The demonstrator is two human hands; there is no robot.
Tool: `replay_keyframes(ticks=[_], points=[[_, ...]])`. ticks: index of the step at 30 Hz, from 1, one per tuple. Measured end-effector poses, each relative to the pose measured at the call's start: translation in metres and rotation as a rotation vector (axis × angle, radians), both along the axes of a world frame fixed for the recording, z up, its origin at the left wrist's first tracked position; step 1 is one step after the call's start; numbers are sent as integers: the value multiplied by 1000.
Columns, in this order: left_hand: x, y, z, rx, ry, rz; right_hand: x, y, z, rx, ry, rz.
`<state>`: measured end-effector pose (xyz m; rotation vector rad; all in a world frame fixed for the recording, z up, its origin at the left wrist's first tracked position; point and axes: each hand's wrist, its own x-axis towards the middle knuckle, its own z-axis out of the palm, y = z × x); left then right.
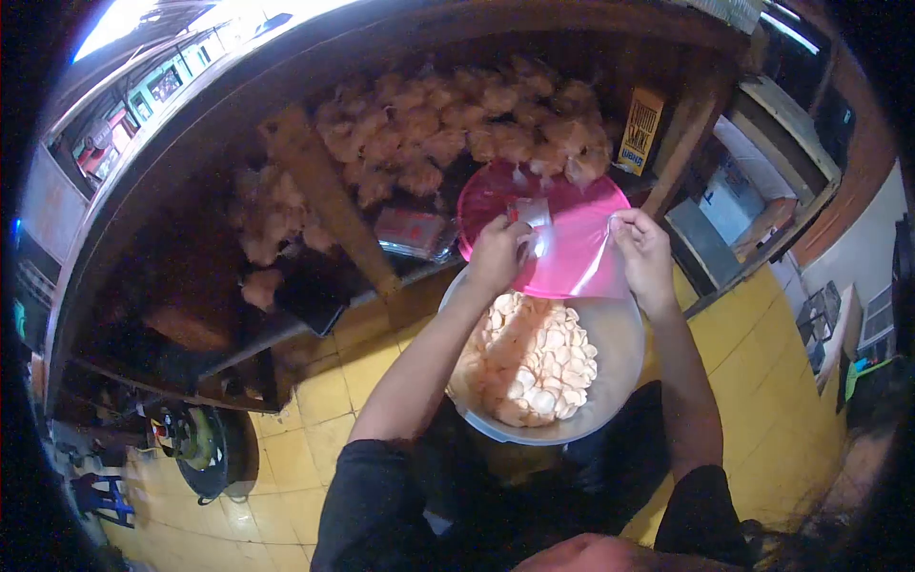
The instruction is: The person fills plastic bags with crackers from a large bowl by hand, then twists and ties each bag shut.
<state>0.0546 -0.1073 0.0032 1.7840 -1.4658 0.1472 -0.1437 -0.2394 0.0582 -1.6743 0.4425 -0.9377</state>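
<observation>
Between my hands stretches a clear plastic bag, thin and shiny, with pink showing through it. My left hand is closed on its left side, near a white, glossy patch. On the right, my right hand pinches the upper edge. Behind the bag sits a round pink plastic basin, partly covered by my left hand and the bag. Below both hands stands a large whitish tub holding many pale round crackers. The tub is close in front of my lap.
A dark wooden shelf carries many filled clear bags, a flat packet and a yellow-brown box. A wooden post crosses it. Dark round pan on the yellow tiled floor at left.
</observation>
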Motion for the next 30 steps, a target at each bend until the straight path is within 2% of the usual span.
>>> replay_keyframes(ticks=[2, 4, 5, 6, 8, 9, 10, 12, 13, 14, 16, 18, 20, 21, 22, 24, 25, 26, 28, 29, 30], points=[[-1, 2, 1, -77, -67, 39, -1, 5, -4, -3, 25, -2], [-8, 10, 15, -176, 172, -56, 3, 10, -15, 29, 114, 122], [-15, 13, 19, -89, 477, -169, 7, 9, -23, 75, 112, 216], [-26, 18, 22, -74, 475, -173, 9, 15, -24, 88, 107, 209], [-49, 28, 38, -47, 438, -284, 17, 28, -19, 210, 52, 363], [-53, 40, 57, 131, 500, -307, 17, 31, -17, 219, 80, 381], [-48, 41, 49, 136, 504, -304, 14, 34, -12, 226, 82, 382], [-37, 40, 42, 131, 602, -244, 10, 35, 2, 69, 214, 411], [-38, 48, 50, 115, 459, -132, 10, 27, -12, -79, 226, 381], [-32, 51, 49, 117, 462, -127, 5, 18, -13, -77, 228, 386], [-21, 59, 51, 68, 275, -61, 0, 9, -10, -19, 414, 545], [-18, 67, 49, 165, 295, -24, 0, 18, -8, 31, 427, 549], [-20, 65, 42, -298, -291, 288, 4, 23, -9, 8, 484, 442], [-29, 69, 50, -288, -366, 448, 9, 29, -17, 36, 432, 347], [-32, 72, 46, -281, -363, 453, 12, 34, -20, 41, 437, 354], [-38, 77, 44, -108, 5, 60, 20, 45, -23, -99, 360, 275], [-50, 84, 53, 221, 396, 5, 25, 44, -30, -10, 399, 330], [-54, 81, 45, 225, 404, 11, 28, 48, -32, -5, 405, 336], [-64, 82, 31, 59, 885, -146, 35, 69, -34, 295, 262, 525], [-63, 82, 26, 14, 777, -128, 38, 78, -32, 311, 191, 552], [-60, 83, 22, 17, 781, -122, 39, 78, -30, 317, 194, 556]])
